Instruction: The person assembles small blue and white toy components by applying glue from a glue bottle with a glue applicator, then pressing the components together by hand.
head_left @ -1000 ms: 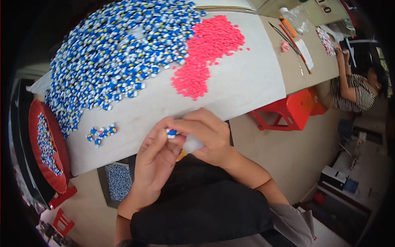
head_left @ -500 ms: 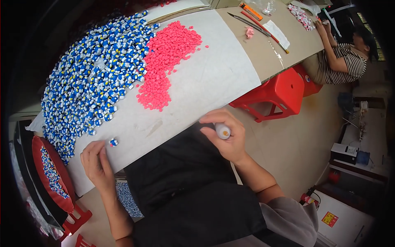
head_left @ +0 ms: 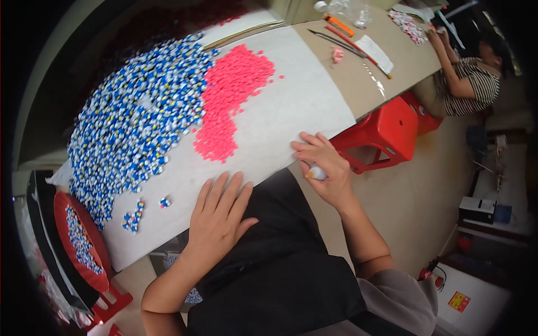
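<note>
My left hand [head_left: 221, 210] lies open over the near edge of the white sheet [head_left: 302, 106], palm down with its fingers spread. My right hand [head_left: 330, 173] is closed round a small whitish bottle [head_left: 317, 173] with an orange-yellow tip, just beyond the sheet's edge. Left of my left hand sit one small blue-and-white piece [head_left: 164, 202] and a little cluster of similar pieces [head_left: 133, 217], some with pink spots. Farther off is a large heap of blue, white and yellow pieces [head_left: 140, 112]. A pile of small pink discs [head_left: 235, 78] adjoins it.
A red bag [head_left: 92, 235] of similar pieces stands at the left. Tweezers [head_left: 336, 43], a brush [head_left: 372, 60] and an orange box [head_left: 339, 26] lie at the back right. Red stools [head_left: 386, 131] stand beside the table; a person in a striped shirt [head_left: 476, 84] works beyond.
My left hand has moved right and flattened, uncovering the little cluster. My right hand has shifted slightly right, with the bottle turned in its grip. The whole view has shifted a little.
</note>
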Motion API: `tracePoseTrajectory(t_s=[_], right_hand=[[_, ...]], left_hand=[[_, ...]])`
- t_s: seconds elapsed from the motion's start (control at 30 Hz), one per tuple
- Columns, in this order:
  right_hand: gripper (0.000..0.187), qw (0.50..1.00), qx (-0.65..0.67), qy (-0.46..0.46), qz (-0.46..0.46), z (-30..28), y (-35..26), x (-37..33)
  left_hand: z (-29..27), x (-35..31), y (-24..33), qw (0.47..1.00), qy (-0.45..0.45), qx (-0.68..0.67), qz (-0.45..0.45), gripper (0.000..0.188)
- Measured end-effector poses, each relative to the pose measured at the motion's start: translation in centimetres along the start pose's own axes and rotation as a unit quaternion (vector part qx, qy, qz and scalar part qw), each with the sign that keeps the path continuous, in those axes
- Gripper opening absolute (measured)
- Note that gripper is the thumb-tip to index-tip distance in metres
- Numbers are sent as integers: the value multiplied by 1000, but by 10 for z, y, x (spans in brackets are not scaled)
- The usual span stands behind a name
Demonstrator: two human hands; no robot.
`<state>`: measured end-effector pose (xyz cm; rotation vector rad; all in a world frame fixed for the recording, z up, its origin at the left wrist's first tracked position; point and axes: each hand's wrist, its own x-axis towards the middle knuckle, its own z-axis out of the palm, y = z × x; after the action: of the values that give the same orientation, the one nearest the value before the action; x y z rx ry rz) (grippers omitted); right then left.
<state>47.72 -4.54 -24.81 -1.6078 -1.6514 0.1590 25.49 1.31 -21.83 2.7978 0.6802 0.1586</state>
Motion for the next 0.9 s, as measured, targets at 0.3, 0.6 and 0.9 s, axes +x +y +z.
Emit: tracePoseTrajectory(t_s=[0.3, 0.6, 0.9], right_hand=[[23, 994, 60, 92, 28, -29, 19, 12], [22, 990, 40, 70, 119, -18, -16, 13], [27, 999, 4, -41, -17, 30, -55, 37]], left_hand=[[9, 56, 24, 999, 16, -22, 39, 69], [-8, 23, -2, 982, 71, -167, 44, 59], [-8, -32, -27, 971, 168, -169, 37, 39]])
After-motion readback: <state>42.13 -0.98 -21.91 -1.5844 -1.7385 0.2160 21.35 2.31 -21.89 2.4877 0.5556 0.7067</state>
